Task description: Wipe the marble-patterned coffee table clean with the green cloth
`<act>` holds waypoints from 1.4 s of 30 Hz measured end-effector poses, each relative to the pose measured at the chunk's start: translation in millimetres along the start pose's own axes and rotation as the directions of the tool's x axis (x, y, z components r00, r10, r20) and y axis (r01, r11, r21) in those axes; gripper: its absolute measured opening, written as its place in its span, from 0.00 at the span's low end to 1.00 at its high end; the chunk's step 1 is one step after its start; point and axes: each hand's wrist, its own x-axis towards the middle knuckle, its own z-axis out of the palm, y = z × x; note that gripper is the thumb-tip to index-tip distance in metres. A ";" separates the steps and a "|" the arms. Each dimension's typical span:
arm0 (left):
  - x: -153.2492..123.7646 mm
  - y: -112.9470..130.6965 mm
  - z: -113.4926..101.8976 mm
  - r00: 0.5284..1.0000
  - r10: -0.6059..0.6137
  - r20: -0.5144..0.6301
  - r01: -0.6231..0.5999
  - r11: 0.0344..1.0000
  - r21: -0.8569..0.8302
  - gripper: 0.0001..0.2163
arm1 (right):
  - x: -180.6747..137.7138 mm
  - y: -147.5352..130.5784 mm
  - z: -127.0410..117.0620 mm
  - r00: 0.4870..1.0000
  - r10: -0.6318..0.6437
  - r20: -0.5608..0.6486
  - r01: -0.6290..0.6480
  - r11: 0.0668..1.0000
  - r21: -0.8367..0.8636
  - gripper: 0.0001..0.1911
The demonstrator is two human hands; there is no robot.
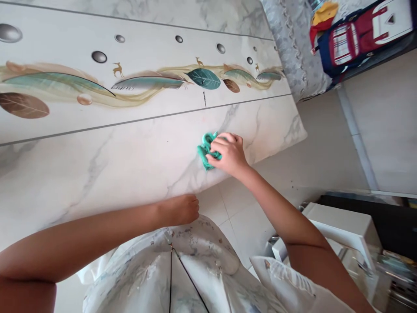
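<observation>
- Cloth point(206, 150): teal, soft nubbly fabric, matt, bunched in right hand point(228, 154).
- Panel point(130, 148): marble-look, smooth, satin sheen; printed leaf band at 11 o'clock of cloth.
- Floor point(325, 161): pale tiles, smooth, low gloss.
- Garment point(195, 261): thin printed fabric, matt.
- Drape point(293, 56), 1 o'clock: grey lacy textile.

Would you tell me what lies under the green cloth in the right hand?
The green cloth is pressed by the right hand onto the marble-patterned tabletop. The spot beneath the cloth is covered, so any stain there cannot be seen.
</observation>
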 end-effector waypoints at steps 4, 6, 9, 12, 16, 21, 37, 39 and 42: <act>-0.3 0.3 4.6 0.999 0.001 -0.038 -0.001 1.000 -0.013 0.09 | -9.2 -15.0 -1.5 0.999 0.022 0.028 -0.025 0.993 0.112 0.07; -0.3 0.4 6.3 0.998 -0.003 -0.055 0.002 1.000 -0.019 0.10 | -6.7 -16.4 3.5 0.995 0.098 0.000 -0.097 0.987 0.125 0.06; -0.1 0.9 6.3 0.998 -0.009 -0.060 0.008 1.000 -0.014 0.10 | 2.4 -19.7 12.1 0.993 0.116 -0.024 -0.114 0.990 0.080 0.04; 0.2 1.7 4.6 0.998 -0.015 -0.056 0.014 1.000 -0.014 0.10 | 16.0 -35.9 16.2 0.999 0.026 -0.018 -0.025 0.998 0.054 0.02; 0.1 2.6 4.3 0.998 -0.022 -0.053 0.021 1.000 -0.014 0.10 | 32.7 -56.5 13.9 0.993 -0.110 0.050 0.105 0.991 0.087 0.04; 0.5 3.7 8.3 0.997 -0.016 -0.070 0.012 0.999 -0.053 0.10 | 25.4 -45.1 8.6 0.954 -0.265 0.140 0.243 0.957 0.155 0.06; 3.6 5.6 15.2 0.999 -0.030 -0.040 0.027 0.997 -0.071 0.08 | 25.2 -40.1 21.3 0.962 -0.271 -0.015 0.270 0.951 0.152 0.09; 3.4 5.2 14.7 0.999 -0.016 -0.035 0.013 0.996 -0.087 0.08 | 28.1 -40.6 21.1 0.948 -0.317 0.015 0.310 0.935 0.174 0.09; 4.3 4.1 10.2 1.000 -0.001 0.030 0.004 0.996 -0.092 0.07 | 29.3 -41.1 20.4 0.946 -0.324 0.005 0.319 0.932 0.170 0.10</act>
